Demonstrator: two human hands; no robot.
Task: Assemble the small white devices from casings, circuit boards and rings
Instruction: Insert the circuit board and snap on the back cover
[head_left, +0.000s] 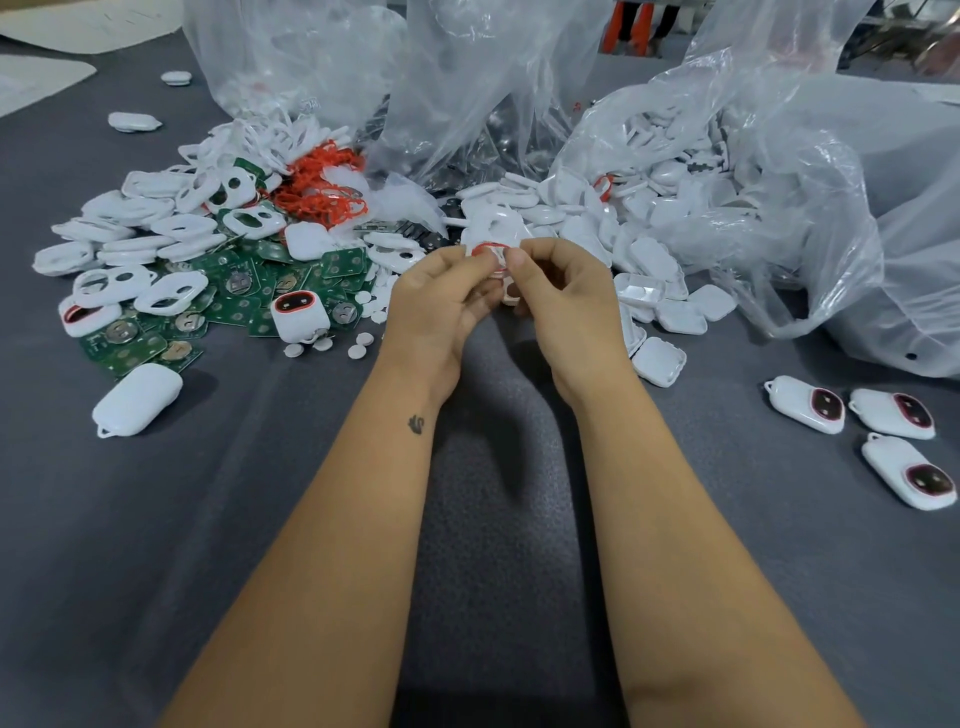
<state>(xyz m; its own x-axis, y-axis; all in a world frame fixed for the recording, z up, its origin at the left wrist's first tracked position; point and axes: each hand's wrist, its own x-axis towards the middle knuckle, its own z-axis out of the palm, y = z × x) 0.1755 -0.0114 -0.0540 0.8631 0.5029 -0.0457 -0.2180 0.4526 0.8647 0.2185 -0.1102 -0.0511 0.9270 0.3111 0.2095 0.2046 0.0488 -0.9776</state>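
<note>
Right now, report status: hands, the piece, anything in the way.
Left hand and right hand both pinching one white casing, red ring on it. Held above the grey table. Nothing in the way.

grey table (493, 519): casings (135, 244), green boards (244, 291), red rings (322, 187), bags (779, 182) (clear plastic).

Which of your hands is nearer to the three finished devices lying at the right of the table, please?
Right. The right hand is mid-table, left of the three finished devices; the left hand is farther left still.
</note>
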